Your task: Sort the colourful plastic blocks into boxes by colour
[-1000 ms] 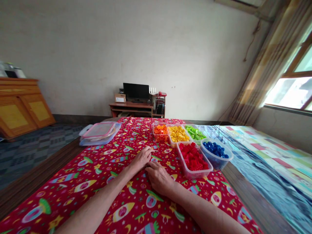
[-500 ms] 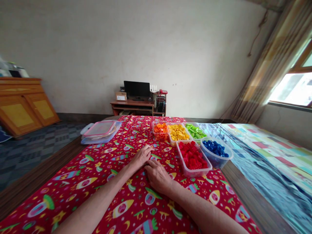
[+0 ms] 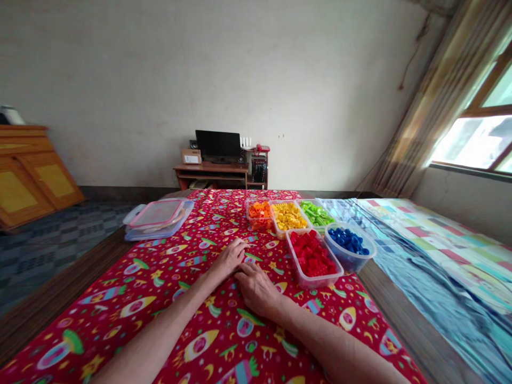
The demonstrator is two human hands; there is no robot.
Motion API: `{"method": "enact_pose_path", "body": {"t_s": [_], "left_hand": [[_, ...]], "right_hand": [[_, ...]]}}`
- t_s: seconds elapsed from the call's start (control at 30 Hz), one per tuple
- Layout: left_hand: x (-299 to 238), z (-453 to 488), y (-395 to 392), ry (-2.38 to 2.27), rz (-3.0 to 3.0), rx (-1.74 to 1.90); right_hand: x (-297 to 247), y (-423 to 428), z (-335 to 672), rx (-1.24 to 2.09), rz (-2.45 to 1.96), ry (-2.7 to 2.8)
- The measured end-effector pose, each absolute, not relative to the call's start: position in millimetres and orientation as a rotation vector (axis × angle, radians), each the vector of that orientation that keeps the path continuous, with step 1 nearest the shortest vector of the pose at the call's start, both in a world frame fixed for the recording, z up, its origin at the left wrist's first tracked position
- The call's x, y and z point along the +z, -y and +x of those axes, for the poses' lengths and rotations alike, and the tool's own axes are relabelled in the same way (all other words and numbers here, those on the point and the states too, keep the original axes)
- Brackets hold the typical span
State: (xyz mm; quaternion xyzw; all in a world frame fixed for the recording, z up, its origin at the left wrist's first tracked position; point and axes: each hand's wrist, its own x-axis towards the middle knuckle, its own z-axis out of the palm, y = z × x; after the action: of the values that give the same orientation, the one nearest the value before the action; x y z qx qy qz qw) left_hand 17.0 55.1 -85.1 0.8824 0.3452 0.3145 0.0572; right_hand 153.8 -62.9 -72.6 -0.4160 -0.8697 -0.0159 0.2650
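Observation:
Both hands rest on a red patterned tablecloth (image 3: 136,277), near the middle. My left hand (image 3: 229,257) lies palm down with its fingers stretched forward and holds nothing. Just right of it and closer to me, my right hand (image 3: 258,288) lies loosely bent on the cloth, its fingertips close to the left hand, with nothing visible in it. Nearest to the right hand is a clear plastic box (image 3: 316,281) of red toy bricks (image 3: 312,253). Beside that box stands a rounded tub (image 3: 347,261) of blue pieces (image 3: 347,240). Behind them, boxes hold orange pieces (image 3: 260,209), yellow pieces (image 3: 288,216) and green pieces (image 3: 317,213).
Stacked plastic lids (image 3: 160,214) lie at the table's far left edge. A bed with a patchwork-print cover (image 3: 424,229) adjoins the table's right side. Against the wall, a desk (image 3: 216,168) bears a monitor (image 3: 218,145). A wooden cabinet (image 3: 36,176) stands far left.
The view has turned slightly to the right, so the background and boxes sit a little further left. Both hands keep the same pose on the cloth.

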Motion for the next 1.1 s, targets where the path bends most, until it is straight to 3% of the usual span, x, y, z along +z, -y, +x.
{"method": "enact_pose_path", "body": {"t_s": [0.87, 1.03, 1.1], "left_hand": [[-90.9, 19.6, -47.1, -1.012, 2.673, 1.026], [-60.0, 0.7, -56.4, -1.028, 2.648, 1.171], [-36.2, -23.3, -71.9, -1.274, 2.587, 1.274]], "right_hand": [[-77.5, 64.7, 154.7, 0.040, -1.050, 2.308], [-77.1, 64.9, 154.8, 0.053, -1.062, 2.324], [-76.2, 65.6, 155.1, 0.047, -1.050, 2.337]]}}
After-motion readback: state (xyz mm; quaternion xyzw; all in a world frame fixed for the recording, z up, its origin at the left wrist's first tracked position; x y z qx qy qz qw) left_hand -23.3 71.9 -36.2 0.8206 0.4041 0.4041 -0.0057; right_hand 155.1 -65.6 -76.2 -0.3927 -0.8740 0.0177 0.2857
